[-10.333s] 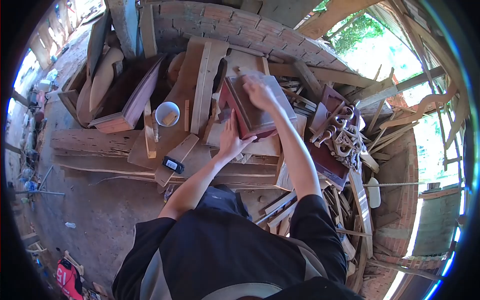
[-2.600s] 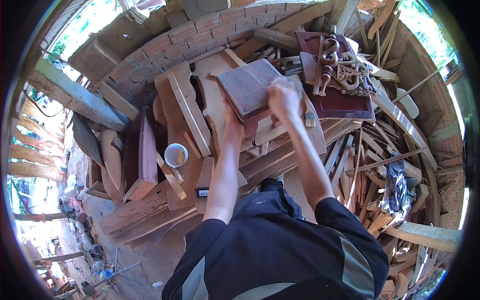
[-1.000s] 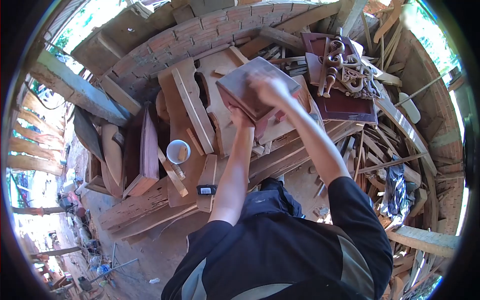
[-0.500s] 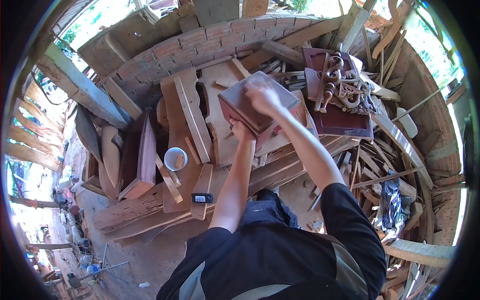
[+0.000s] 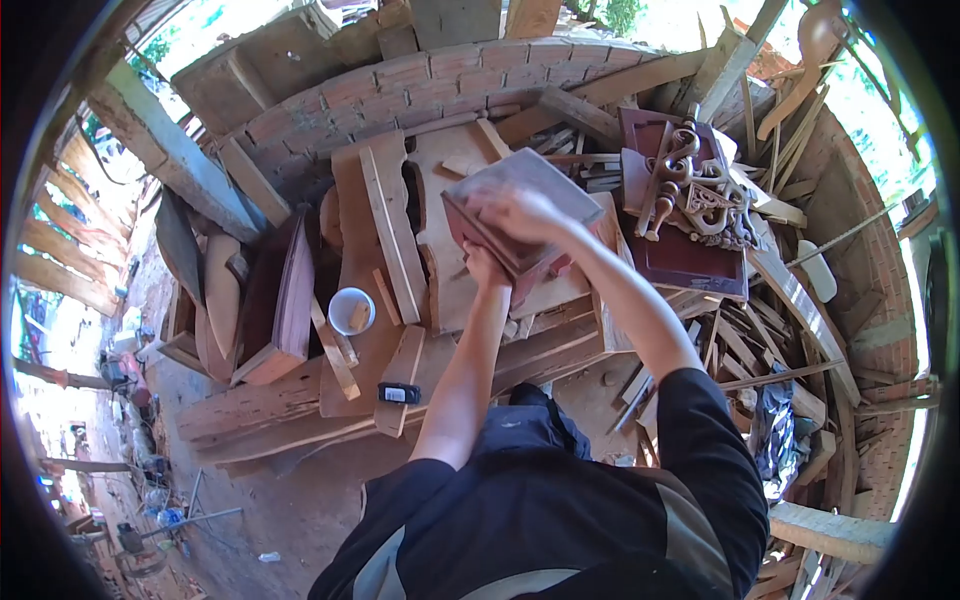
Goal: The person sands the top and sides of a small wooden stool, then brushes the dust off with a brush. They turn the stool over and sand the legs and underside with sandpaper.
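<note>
White cup [image 5: 352,312]: left of the left hand [image 5: 486,266], well apart, a tan piece inside; a long wooden strip [image 5: 392,235] lies between the two.
Labelled black item [image 5: 399,393]: nearer the body than the left hand and off to its left, resting on a short board [image 5: 403,355].
Carved scrollwork [image 5: 690,190]: right of the right hand [image 5: 525,215], lying over dark red panels [image 5: 690,268] and crowding that side.
Brick wall [image 5: 430,85]: beyond both hands, closing off the far side.
Wooden box [image 5: 550,180]: red-brown, between the hands, above the board tabletop [image 5: 440,290]; whether its base touches down I can't see.
Left hand's hold: clamped on the box's near lower side, thumb and palm partly lost in shadow.
Right hand's state: on the box top, smeared by motion; I can't tell whether the fingers are together or round something.
Hidden: the box's underside, and much of its top under the right hand and forearm.
Edges: the tabletop's near edge passes under the left forearm; scrap wood [image 5: 760,345] is heaped right of the right forearm.
Room: pale board shows between strip and left hand; concrete floor [image 5: 310,500] spreads left of the body.
</note>
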Available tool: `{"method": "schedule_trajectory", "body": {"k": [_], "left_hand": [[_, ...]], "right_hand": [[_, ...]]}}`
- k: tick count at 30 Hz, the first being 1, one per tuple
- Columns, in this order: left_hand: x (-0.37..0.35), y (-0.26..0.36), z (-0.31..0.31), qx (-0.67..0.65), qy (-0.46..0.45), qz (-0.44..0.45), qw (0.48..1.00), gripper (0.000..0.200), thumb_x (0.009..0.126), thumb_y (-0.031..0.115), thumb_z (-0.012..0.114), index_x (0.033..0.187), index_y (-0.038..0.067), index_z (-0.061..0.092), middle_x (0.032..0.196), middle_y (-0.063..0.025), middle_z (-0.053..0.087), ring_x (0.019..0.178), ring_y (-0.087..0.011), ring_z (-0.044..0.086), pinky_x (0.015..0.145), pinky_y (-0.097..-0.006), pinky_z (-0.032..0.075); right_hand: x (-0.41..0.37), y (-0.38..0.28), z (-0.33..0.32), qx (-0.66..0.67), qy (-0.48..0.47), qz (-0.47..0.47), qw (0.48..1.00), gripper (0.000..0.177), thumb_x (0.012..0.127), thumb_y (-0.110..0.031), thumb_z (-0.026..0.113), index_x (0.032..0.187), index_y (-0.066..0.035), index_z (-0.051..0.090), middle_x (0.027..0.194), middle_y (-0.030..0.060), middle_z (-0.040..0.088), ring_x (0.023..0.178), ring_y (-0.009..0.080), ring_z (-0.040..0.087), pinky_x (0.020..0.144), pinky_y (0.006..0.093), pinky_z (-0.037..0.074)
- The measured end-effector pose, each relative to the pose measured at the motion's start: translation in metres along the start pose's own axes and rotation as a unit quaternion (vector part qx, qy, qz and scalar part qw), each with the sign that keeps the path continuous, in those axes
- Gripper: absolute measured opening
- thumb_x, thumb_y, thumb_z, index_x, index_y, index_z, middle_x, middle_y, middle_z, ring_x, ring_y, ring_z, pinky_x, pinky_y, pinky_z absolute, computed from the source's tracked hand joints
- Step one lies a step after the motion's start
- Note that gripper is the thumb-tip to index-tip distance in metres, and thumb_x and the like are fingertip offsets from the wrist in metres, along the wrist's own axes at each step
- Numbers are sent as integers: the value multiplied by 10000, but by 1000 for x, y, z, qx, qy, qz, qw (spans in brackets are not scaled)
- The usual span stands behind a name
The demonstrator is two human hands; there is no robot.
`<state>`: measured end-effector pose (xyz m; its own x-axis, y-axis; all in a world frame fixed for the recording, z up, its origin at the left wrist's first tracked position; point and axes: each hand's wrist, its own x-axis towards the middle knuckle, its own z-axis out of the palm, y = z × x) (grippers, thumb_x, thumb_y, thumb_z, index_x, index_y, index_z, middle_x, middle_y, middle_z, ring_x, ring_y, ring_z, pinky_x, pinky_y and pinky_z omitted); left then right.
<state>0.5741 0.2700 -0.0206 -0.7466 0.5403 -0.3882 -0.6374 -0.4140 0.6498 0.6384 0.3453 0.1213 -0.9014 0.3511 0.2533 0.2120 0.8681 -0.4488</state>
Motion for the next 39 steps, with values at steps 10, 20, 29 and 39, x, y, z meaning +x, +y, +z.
{"method": "schedule_trajectory", "body": {"k": [10, 20, 29, 39], "left_hand": [[-4, 8, 2, 104, 78, -19, 991, 809, 1040, 550, 311, 1263, -189, 555, 1263, -299, 629, 1172, -408, 622, 962, -429, 482], [13, -10, -10, 128, 66, -18, 989, 814, 1032, 558, 318, 1270, -185, 551, 1261, -311, 628, 1162, -439, 624, 961, -448, 494], [-19, 22, 16, 22, 64, -65, 996, 779, 1047, 526, 294, 1268, -173, 559, 1224, -273, 656, 1157, -393, 639, 932, -416, 522], [-12, 16, 7, 222, 73, -51, 971, 597, 1070, 424, 284, 1378, -47, 484, 1262, -194, 629, 1158, -334, 638, 936, -419, 545]], "right_hand": [[14, 3, -6, 28, 11, -57, 998, 254, 988, -238, 547, 1108, -165, 758, 1279, 125, 674, 1147, 311, 647, 1018, 406, 483], [27, -2, -5, -17, -59, 75, 995, 353, 992, -396, 501, 1209, -233, 726, 1213, 87, 711, 1079, 344, 676, 938, 445, 520], [47, 50, -1, -23, 6, 66, 998, 297, 964, -371, 567, 1132, -194, 738, 1264, 101, 676, 1178, 334, 614, 1013, 462, 464], [57, 50, 23, -201, 215, 300, 907, 298, 939, -210, 507, 1131, -145, 726, 1271, 207, 650, 1248, 343, 578, 1058, 432, 432]]}}
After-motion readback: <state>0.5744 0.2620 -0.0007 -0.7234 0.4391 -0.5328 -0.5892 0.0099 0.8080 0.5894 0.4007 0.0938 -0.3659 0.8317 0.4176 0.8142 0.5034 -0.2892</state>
